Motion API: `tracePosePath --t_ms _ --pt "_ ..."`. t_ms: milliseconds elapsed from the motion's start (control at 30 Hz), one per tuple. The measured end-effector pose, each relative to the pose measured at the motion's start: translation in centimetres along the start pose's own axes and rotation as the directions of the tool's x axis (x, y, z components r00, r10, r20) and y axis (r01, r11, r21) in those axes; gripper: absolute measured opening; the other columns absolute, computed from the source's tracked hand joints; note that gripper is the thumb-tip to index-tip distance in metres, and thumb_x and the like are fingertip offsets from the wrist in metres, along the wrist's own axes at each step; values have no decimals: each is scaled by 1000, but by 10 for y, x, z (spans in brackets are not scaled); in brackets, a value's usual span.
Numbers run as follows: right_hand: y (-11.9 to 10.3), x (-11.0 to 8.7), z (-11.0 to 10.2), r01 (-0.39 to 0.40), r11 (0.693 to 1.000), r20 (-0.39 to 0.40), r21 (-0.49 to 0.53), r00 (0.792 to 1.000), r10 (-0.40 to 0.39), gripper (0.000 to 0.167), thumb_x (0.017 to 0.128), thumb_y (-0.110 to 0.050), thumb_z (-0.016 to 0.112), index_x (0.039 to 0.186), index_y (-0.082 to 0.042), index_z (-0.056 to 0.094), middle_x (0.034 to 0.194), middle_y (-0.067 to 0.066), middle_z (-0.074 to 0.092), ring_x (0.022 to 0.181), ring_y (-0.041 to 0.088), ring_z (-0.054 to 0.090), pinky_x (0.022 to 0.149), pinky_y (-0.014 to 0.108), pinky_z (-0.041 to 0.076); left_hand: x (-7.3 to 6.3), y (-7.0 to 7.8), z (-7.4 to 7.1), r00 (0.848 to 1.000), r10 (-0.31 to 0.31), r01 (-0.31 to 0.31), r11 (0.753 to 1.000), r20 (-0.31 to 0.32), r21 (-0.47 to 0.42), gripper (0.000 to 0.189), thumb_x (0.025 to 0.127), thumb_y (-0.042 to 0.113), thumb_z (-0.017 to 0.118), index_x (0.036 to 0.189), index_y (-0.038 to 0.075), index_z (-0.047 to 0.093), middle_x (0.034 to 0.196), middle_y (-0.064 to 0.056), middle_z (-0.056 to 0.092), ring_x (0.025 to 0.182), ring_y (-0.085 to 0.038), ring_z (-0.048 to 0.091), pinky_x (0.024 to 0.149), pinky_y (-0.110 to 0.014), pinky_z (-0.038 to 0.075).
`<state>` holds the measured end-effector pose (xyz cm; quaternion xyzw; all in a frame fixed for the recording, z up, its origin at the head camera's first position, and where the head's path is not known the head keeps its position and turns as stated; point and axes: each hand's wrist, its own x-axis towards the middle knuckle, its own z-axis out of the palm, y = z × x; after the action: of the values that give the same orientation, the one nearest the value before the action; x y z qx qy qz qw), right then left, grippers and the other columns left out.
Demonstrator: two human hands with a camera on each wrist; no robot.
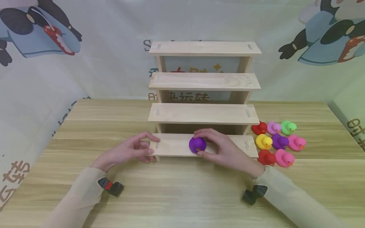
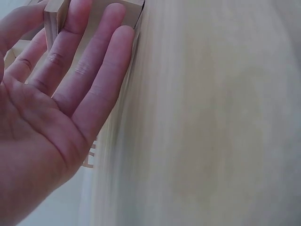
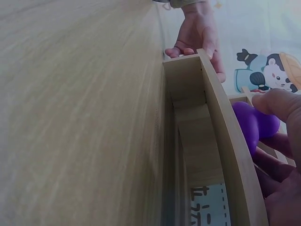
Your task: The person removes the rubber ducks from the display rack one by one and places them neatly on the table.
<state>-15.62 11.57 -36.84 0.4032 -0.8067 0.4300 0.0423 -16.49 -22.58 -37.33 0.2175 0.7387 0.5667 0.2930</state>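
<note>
A wooden stepped shelf (image 1: 202, 114) with stacked tiers stands on the table. On its lowest step rests a purple rubber duck (image 1: 196, 145), right of the step's middle. My right hand (image 1: 225, 152) pinches this duck between thumb and fingers; the right wrist view shows the duck (image 3: 251, 123) against the board. At the step's left end, my left hand (image 1: 129, 151) holds the board's corner between thumb and index finger. Its other fingers extend beside the end panel in the left wrist view.
Right of the shelf several rubber ducks stand in loose rows, among them a yellow duck (image 1: 263, 141), a green duck (image 1: 289, 127) and another purple duck (image 1: 280, 141). Behind the wooden table (image 1: 182, 196) hangs a printed cloth (image 1: 114, 63).
</note>
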Motion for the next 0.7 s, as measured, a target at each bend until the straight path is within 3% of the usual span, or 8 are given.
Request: tracePosePath --t_ms 467,700 --pt "-2 -11 -6 -6 1000 -4 23 1000 6 44 82 2 71 124 0 61 129 13 59 119 27 54 101 40 44 1 -1 -1 1000 -11 11 1000 -6 -12 39 96 10 59 132 5 44 107 -22 65 96 -37 65 83 -46 55" --pt "-6 -9 -7 -52 999 18 15 998 52 43 82 -9 76 123 -2 62 128 11 59 118 25 55 99 42 46 1 -1 -1 1000 -12 12 1000 -5 -18 39 96 9 59 132 6 44 107 -22 65 96 -38 65 83 -46 55"
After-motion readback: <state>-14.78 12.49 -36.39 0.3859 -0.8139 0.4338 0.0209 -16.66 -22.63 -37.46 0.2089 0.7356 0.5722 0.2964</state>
